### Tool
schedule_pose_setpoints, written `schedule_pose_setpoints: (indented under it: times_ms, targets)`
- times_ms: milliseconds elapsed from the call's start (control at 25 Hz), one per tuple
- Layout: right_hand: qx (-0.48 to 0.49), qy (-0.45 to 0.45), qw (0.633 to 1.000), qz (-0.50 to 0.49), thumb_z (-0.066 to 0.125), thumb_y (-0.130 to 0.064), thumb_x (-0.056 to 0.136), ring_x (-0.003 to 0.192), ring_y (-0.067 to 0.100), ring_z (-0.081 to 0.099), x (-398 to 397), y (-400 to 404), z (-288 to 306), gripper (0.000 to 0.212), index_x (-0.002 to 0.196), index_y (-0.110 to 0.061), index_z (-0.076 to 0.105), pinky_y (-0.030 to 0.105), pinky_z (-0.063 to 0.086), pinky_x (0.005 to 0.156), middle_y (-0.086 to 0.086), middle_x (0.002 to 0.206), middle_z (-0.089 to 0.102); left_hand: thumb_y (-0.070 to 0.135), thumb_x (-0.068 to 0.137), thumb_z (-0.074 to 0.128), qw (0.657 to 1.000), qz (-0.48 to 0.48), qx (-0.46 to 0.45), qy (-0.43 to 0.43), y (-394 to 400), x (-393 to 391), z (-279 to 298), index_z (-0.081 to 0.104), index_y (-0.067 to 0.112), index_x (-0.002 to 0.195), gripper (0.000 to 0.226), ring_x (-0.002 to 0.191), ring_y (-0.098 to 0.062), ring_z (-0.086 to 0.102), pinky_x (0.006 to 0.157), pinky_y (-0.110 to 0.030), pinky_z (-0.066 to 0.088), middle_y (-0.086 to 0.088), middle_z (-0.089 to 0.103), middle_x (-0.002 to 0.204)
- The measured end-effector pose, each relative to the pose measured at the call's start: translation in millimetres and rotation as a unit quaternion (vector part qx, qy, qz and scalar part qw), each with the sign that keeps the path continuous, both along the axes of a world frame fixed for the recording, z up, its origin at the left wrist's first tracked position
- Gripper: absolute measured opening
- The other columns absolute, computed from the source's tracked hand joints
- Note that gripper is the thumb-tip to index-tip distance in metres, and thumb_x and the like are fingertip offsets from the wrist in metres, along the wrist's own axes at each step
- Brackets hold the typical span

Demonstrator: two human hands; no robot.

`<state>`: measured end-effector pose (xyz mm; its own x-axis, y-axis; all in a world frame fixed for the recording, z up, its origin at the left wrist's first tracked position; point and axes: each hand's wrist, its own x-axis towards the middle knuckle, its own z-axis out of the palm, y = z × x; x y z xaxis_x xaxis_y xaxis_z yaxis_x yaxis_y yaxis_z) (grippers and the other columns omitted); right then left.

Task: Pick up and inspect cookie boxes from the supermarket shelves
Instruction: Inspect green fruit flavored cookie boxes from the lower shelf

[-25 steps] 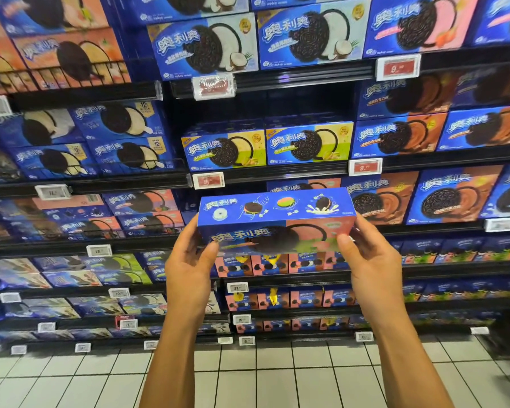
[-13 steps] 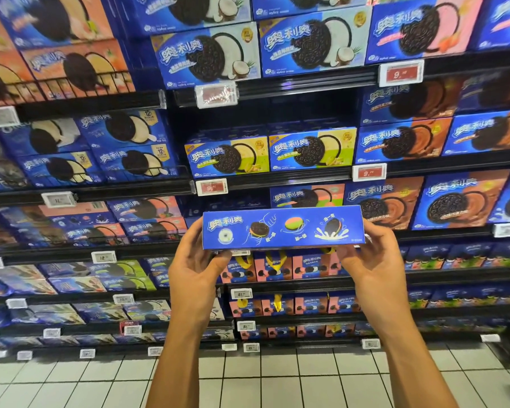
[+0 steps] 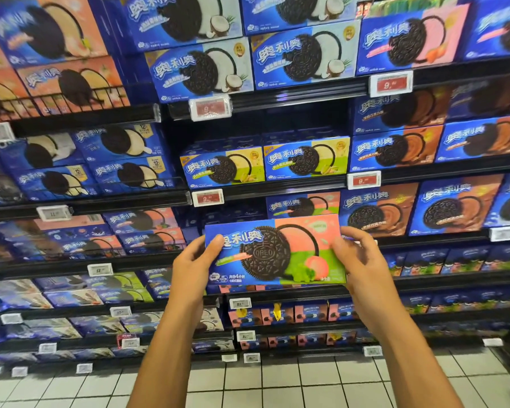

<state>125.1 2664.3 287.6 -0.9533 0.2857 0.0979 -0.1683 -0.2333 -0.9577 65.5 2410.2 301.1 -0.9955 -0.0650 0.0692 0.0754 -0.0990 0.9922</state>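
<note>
Before the shelves (image 3: 171, 198), 1 cookie box (image 3: 274, 251) is gripped at its ends by left hand (image 3: 193, 265) and right hand (image 3: 361, 265), front face under inspection; reshelving is judged next.

Both bare forearms reach up and forward from the bottom of the view, angled toward each other. The left hand (image 3: 190, 267) grips one short end of a cookie box (image 3: 274, 250), thumb laid on its front. The right hand (image 3: 362, 265) grips the opposite end, thumb likewise in front, fingers curled behind.
</note>
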Motion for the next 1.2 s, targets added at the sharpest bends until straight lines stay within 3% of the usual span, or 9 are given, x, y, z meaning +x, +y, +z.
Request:
schedule_pose_setpoints:
  times_ms: [160, 280, 400, 480, 640, 800, 960, 1080, 1200]
  targets:
    - [-0.162, -0.010, 0.977, 0.141, 0.052, -0.041, 0.091, 0.114, 0.032, 0.067, -6, 3, 7, 0.050, 0.131, -0.012, 0.062, 0.037, 0.060, 0.082, 0.016, 0.124, 0.070, 0.047, 0.077, 0.070, 1.000, -0.003, 0.011, -0.029, 2, -18, 7, 0.078, 0.023, 0.088, 0.027, 0.078, -0.016, 0.074, 0.058, -0.024, 0.055, -0.003, 0.078, 0.098]
    - [-0.148, 0.030, 0.976, 0.154, 0.057, -0.042, 0.089, 0.112, 0.031, 0.068, -11, -7, 23, 0.043, 0.121, -0.018, 0.071, 0.043, 0.060, 0.085, 0.013, 0.122, 0.071, 0.039, 0.093, 0.060, 0.999, -0.014, -0.034, -0.038, 18, -30, 18, 0.068, 0.021, 0.119, 0.032, 0.099, -0.015, 0.070, 0.087, -0.036, 0.052, -0.001, 0.070, 0.121]
    - [-0.024, 0.041, 0.996, 0.074, 0.061, -0.052, 0.085, 0.102, 0.027, 0.071, -15, -26, 44, 0.036, 0.105, -0.027, 0.077, 0.041, 0.062, 0.084, 0.005, 0.106, 0.077, 0.043, 0.098, 0.053, 0.996, -0.022, -0.091, -0.004, 38, -19, 33, 0.032, 0.029, 0.151, 0.059, 0.109, 0.011, 0.057, 0.094, -0.027, 0.036, 0.019, 0.046, 0.140]
    - [0.081, 0.054, 0.995, 0.008, 0.057, -0.052, 0.093, 0.093, 0.031, 0.070, -14, -39, 56, 0.030, 0.106, -0.033, 0.075, 0.042, 0.062, 0.082, 0.001, 0.094, 0.077, 0.059, 0.091, 0.055, 0.994, -0.082, -0.060, 0.035, 50, -4, 44, 0.044, 0.044, 0.139, 0.052, 0.096, 0.027, 0.053, 0.092, -0.022, 0.035, 0.020, 0.046, 0.141]
    - [0.394, 0.112, 0.905, -0.111, 0.043, -0.063, 0.096, 0.079, 0.011, 0.064, -4, -57, 67, 0.041, 0.127, -0.043, 0.061, 0.033, 0.053, 0.067, -0.013, 0.096, 0.073, 0.061, 0.092, 0.044, 0.972, -0.225, 0.061, 0.044, 64, 22, 50, 0.063, 0.032, 0.127, 0.049, 0.122, -0.013, 0.060, 0.100, -0.035, 0.048, 0.003, 0.065, 0.132]
    - [0.527, 0.166, 0.813, -0.183, 0.032, -0.060, 0.099, 0.114, 0.017, 0.060, 2, -73, 64, 0.058, 0.137, -0.024, 0.057, 0.037, 0.054, 0.082, -0.004, 0.131, 0.062, 0.053, 0.093, 0.045, 0.958, -0.200, 0.206, 0.011, 65, 21, 42, 0.067, 0.018, 0.126, 0.053, 0.123, -0.025, 0.060, 0.102, -0.040, 0.049, -0.010, 0.064, 0.132]
    - [0.499, 0.188, 0.843, -0.067, 0.034, -0.048, 0.103, 0.137, 0.017, 0.040, -19, -46, 56, 0.054, 0.147, -0.022, 0.049, 0.043, 0.038, 0.111, -0.002, 0.147, 0.047, 0.055, 0.096, 0.037, 0.934, -0.197, 0.298, 0.014, 51, 4, 34, 0.062, 0.018, 0.132, 0.057, 0.116, -0.028, 0.063, 0.092, -0.047, 0.054, -0.014, 0.061, 0.135]
    - [0.452, 0.125, 0.876, -0.109, 0.036, -0.045, 0.104, 0.149, 0.013, 0.020, -38, -13, 41, 0.055, 0.154, -0.022, 0.035, 0.044, 0.022, 0.122, -0.002, 0.160, 0.031, 0.056, 0.097, 0.036, 0.917, -0.229, 0.326, 0.004, 41, -7, 25, 0.059, 0.023, 0.135, 0.055, 0.121, -0.034, 0.060, 0.096, -0.059, 0.048, -0.014, 0.057, 0.140]
    - [0.325, 0.085, 0.938, -0.091, 0.040, -0.063, 0.095, 0.139, -0.017, 0.020, -42, 8, 28, 0.068, 0.156, -0.038, 0.022, 0.028, 0.023, 0.117, -0.024, 0.156, 0.024, 0.055, 0.093, 0.044, 0.906, -0.255, 0.338, 0.015, 34, -15, 20, 0.061, 0.025, 0.133, 0.052, 0.122, -0.035, 0.059, 0.093, -0.059, 0.048, -0.012, 0.057, 0.140]
